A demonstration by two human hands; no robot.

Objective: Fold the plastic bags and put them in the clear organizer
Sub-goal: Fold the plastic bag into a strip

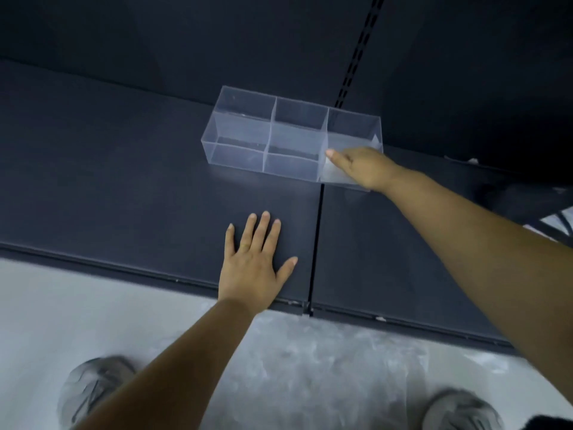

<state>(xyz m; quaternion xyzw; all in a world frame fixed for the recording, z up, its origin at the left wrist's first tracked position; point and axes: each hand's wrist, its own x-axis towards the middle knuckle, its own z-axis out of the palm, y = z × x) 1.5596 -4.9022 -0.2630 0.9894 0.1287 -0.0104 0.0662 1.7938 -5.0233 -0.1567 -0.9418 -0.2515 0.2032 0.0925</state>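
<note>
Head view, looking down at a dark shelf (124, 181) with a clear organizer (242, 131) near its back edge.

Left hand (254, 262) lies flat on the shelf near the front edge, fingers (263, 231) straight and spread, holding nothing.

Right hand (362, 167) is at the organizer's right end, thumb pointing left along the rim. Its other fingers are hidden behind the hand, so grip can't be told.

A pale see-through patch under that hand looks like a folded plastic bag (338, 175), at the front of the right end section. Fully inside, or only against the front wall: can't tell.

Handling, as a judgement:
- bag: very light, thin, limp and slippery; a fold will likely spring open unless pressed flat
- best held by pinching across the folded edge, so the layers stay together, then slid in edge first
- organizer: stiff clear plastic, probably light, so it may slide on the smooth shelf when pushed; a steadying hand on a wall would help

Containers:
- organizer is divided by clear walls
- left and middle columns each show a back and a front cell, and all four look empty
- right end section is partly covered by the hand; apart from the pale patch and a small white corner near its far wall, contents unclear

On the grey floor (62, 305), between two grey shoes (93, 389), lies a crinkled filmy patch (310, 367). Possibly more bags, too blurred to say.
</note>
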